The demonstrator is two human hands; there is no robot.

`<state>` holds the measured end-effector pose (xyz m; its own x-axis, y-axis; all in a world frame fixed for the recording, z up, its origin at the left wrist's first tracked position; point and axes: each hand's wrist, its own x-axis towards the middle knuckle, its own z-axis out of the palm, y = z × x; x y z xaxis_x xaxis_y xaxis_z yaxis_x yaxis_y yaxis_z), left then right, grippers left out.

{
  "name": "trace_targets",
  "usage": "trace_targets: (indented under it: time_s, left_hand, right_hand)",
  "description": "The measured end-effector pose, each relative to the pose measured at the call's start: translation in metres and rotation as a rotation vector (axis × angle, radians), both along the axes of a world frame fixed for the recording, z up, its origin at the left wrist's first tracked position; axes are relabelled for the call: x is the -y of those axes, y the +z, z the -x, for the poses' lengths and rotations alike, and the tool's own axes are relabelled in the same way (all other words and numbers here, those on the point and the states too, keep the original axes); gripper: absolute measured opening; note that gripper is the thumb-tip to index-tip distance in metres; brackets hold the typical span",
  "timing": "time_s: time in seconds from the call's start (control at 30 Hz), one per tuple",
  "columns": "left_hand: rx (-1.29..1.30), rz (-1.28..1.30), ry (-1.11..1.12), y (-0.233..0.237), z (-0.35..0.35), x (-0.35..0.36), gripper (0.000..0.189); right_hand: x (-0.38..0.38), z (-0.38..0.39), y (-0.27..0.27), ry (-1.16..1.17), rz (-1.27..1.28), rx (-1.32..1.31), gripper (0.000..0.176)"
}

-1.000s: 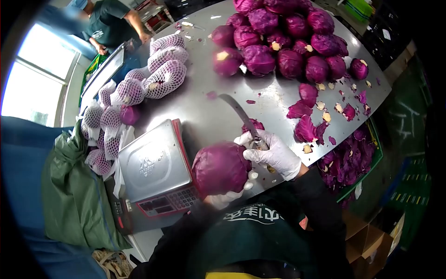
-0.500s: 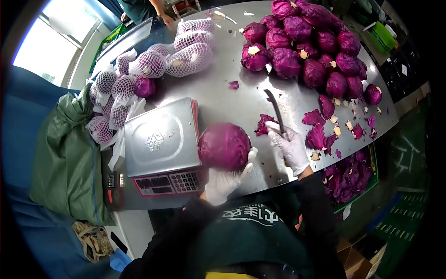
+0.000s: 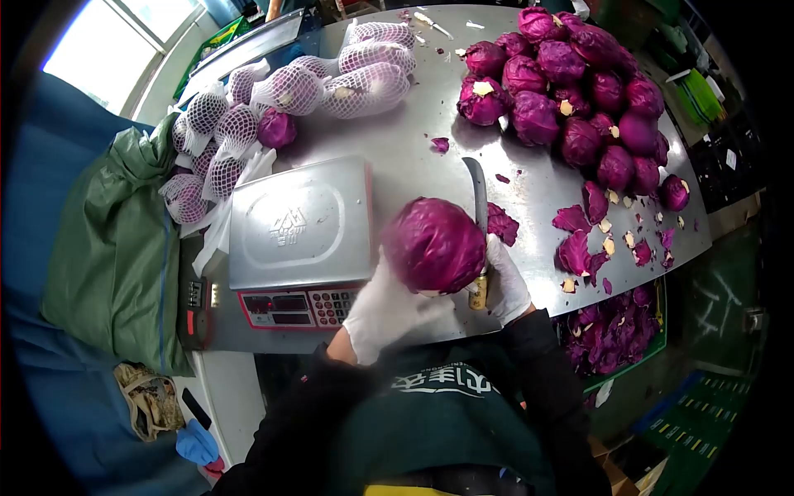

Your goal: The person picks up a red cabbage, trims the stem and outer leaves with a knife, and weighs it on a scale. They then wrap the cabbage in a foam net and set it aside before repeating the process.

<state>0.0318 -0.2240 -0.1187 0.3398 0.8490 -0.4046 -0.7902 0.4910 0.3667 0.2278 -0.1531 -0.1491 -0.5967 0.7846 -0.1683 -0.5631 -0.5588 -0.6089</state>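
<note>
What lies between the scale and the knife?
In the head view, the held cabbage lies between the scale and the knife, with the left hand at its near side.

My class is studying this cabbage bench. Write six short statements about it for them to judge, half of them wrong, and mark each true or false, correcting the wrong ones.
1. A purple cabbage is between the left hand and the right hand. True.
2. The right hand holds a pair of scissors. False: it holds a knife.
3. The scale stands to the left of that cabbage. True.
4. The netted cabbages lie to the right of the loose pile. False: they lie to the left of the loose pile.
5. Purple leaves lie in a green-edged crate. True.
6. The tabletop is bright yellow. False: the tabletop is shiny grey.
</note>
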Motion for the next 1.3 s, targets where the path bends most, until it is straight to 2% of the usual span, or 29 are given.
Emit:
trace_targets:
  time_s: [0.03, 0.07, 0.1, 0.13, 0.23, 0.27, 0.4, 0.5, 0.53, 0.63, 0.67, 0.73, 0.77, 0.83, 0.93, 0.97, 1.03, 1.1, 1.13, 1.2, 1.23, 1.3]
  left_hand:
    - [-0.317, -0.187, 0.069, 0.002, 0.004, -0.001, 0.078]
    - [-0.623, -0.306, 0.16, 0.004, 0.008, -0.001, 0.07]
    - [-0.515, -0.145, 0.34, 0.035, 0.009, -0.009, 0.071]
    - [-0.177, -0.255, 0.29, 0.028, 0.03, -0.008, 0.06]
    - [-0.852, -0.268, 0.218, 0.026, 0.037, -0.011, 0.059]
    - [-0.732, -0.136, 0.236, 0.034, 0.046, -0.011, 0.059]
    - [-0.449, -0.077, 0.28, 0.037, 0.084, -0.014, 0.061]
    - [-0.639, -0.383, 0.308, 0.018, 0.122, -0.017, 0.066]
    - [-0.601, -0.426, 0.327, 0.017, 0.135, -0.018, 0.077]
    - [-0.771, -0.499, 0.277, 0.031, 0.17, -0.014, 0.091]
    - [-0.82, -0.54, 0.334, 0.022, 0.179, -0.015, 0.101]
    - [-1.145, -0.767, 0.417, 0.006, 0.195, -0.016, 0.099]
    - [-1.288, -0.859, 0.474, -0.003, 0.202, -0.014, 0.098]
    - [-1.748, -0.947, 0.528, -0.001, 0.211, -0.009, 0.098]
    - [-1.916, -0.837, 0.421, -0.005, 0.224, 0.007, 0.096]
    - [-1.753, -0.86, 0.435, 0.003, 0.229, 0.013, 0.092]
    - [-1.692, -0.911, 0.269, 0.019, 0.255, 0.022, 0.089]
    - [-1.668, -0.772, 0.361, 0.038, 0.284, 0.019, 0.078]
    - [-1.597, -0.572, 0.515, 0.027, 0.296, 0.017, 0.069]
    - [-1.795, -0.286, 0.715, -0.004, 0.323, 0.013, 0.05]
    - [-2.074, -0.196, 0.765, -0.02, 0.338, 0.011, 0.04]
    - [-2.255, 0.134, 0.109, -0.059, 0.368, 0.012, 0.029]
  right_hand:
    - [-0.001, 0.002, 0.002, 0.048, 0.04, -0.082, 0.031]
    - [0.003, 0.009, 0.006, -0.046, 0.097, 0.109, 0.034]
    - [0.002, 0.014, 0.009, -0.019, 0.088, 0.135, 0.034]
    - [0.0, 0.02, 0.011, 0.009, 0.076, 0.16, 0.034]
    - [-0.005, 0.043, 0.013, 0.037, 0.053, 0.268, 0.033]
    - [-0.008, 0.05, 0.016, 0.039, 0.041, 0.319, 0.033]
    - [-0.026, 0.078, 0.033, 0.107, -0.033, 0.39, 0.037]
    - [-0.047, 0.105, 0.045, 0.179, -0.123, 0.391, 0.041]
    - [-0.055, 0.115, 0.047, 0.211, -0.162, 0.389, 0.043]
    - [-0.074, 0.148, 0.057, 0.245, -0.284, 0.384, 0.052]
    - [-0.079, 0.158, 0.067, 0.311, -0.327, 0.394, 0.059]
    - [-0.085, 0.182, 0.074, 0.341, -0.406, 0.387, 0.064]
    - [-0.084, 0.192, 0.076, 0.362, -0.46, 0.397, 0.062]
    - [-0.078, 0.211, 0.08, 0.389, -0.514, 0.466, 0.053]
    - [-0.07, 0.223, 0.068, 0.388, -0.517, 0.577, 0.05]
    - [-0.067, 0.226, 0.065, 0.389, -0.502, 0.612, 0.049]
    - [-0.069, 0.224, 0.064, 0.403, -0.499, 0.596, 0.05]
    - [-0.072, 0.219, 0.063, 0.391, -0.483, 0.556, 0.051]
    - [-0.075, 0.216, 0.061, 0.38, -0.477, 0.524, 0.051]
    - [-0.083, 0.202, 0.055, 0.368, -0.474, 0.536, 0.052]
    - [-0.084, 0.195, 0.05, 0.3, -0.449, 0.524, 0.048]
    - [-0.088, 0.172, 0.028, 0.163, -0.366, 0.655, 0.042]
